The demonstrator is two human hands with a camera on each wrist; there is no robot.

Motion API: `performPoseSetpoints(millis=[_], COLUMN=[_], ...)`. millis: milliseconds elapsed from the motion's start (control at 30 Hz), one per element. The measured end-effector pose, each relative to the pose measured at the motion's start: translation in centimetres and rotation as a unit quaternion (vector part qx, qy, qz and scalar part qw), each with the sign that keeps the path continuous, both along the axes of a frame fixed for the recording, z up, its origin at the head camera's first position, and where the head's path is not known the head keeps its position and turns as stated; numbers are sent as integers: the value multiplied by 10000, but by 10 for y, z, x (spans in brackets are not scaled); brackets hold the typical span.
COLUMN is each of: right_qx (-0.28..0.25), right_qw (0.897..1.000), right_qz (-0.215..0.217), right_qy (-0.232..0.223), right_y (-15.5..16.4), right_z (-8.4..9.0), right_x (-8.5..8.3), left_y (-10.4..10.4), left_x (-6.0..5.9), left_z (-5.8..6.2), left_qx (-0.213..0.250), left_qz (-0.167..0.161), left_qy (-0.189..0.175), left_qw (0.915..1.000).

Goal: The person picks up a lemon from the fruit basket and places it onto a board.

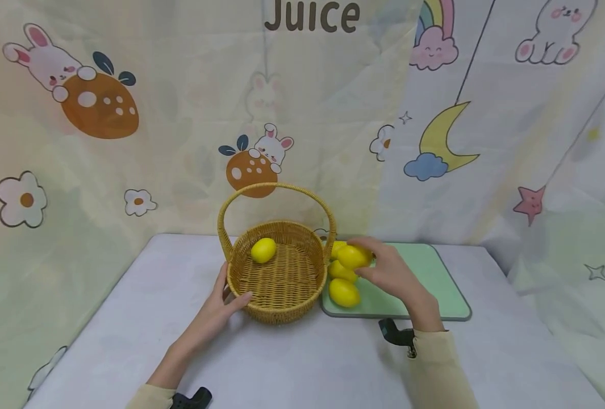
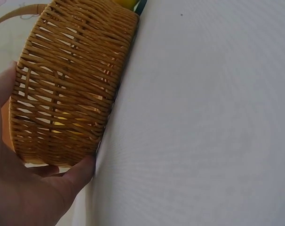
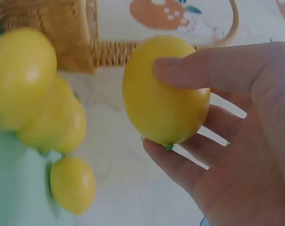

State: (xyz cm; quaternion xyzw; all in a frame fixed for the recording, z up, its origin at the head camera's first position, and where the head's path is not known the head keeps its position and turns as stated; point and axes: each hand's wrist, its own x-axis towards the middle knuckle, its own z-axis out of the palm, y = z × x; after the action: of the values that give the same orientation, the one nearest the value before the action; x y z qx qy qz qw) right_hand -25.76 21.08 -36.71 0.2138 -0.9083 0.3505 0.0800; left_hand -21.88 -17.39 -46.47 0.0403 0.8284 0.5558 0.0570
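Observation:
A woven wicker basket [image 1: 276,315] with a tall arched handle stands on the table, one lemon [image 1: 263,250] inside at its back left. My left hand [image 1: 224,307] grips the basket's left side, its thumb over the rim; in the left wrist view, fingertips press the wicker wall [image 2: 76,70] from top and bottom. Just right of the basket, my right hand [image 1: 394,272] holds a lemon [image 3: 163,89] between thumb and fingers, above the other lemons. Several lemons [image 1: 345,293] lie in a row along the left end of a green cutting board [image 1: 409,287].
The table [image 1: 302,369] has a white cover. Behind it hangs a printed cloth [image 1: 179,142] with rabbits, flowers and a moon. Dark wrist cameras [image 1: 396,334] are strapped at both cuffs. The basket handle [image 1: 276,186] arches high, close to the right hand.

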Motion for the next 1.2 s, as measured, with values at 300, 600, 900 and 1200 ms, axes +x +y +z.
performPoseSetpoints(millis=[300,600,900,1200], right_qx=[2,131,282,195], right_qw=[9990,9971,9956,9969], right_qz=[-438,-723,-843,-700], right_qy=[-84,-176,-306,-286], right_y=[29,44,47,47], right_z=[-18,-44,-66,-71], right_x=[-18,-30,-38,-43], left_y=[-2,1,1,1], left_x=[1,0,-2,-2], left_z=[-1,-3,0,-1], left_qx=[-40,-20,-55,-54], left_qz=[16,-10,-41,-11], left_qy=[61,87,147,110], left_qw=[10000,10000,9999,9999])
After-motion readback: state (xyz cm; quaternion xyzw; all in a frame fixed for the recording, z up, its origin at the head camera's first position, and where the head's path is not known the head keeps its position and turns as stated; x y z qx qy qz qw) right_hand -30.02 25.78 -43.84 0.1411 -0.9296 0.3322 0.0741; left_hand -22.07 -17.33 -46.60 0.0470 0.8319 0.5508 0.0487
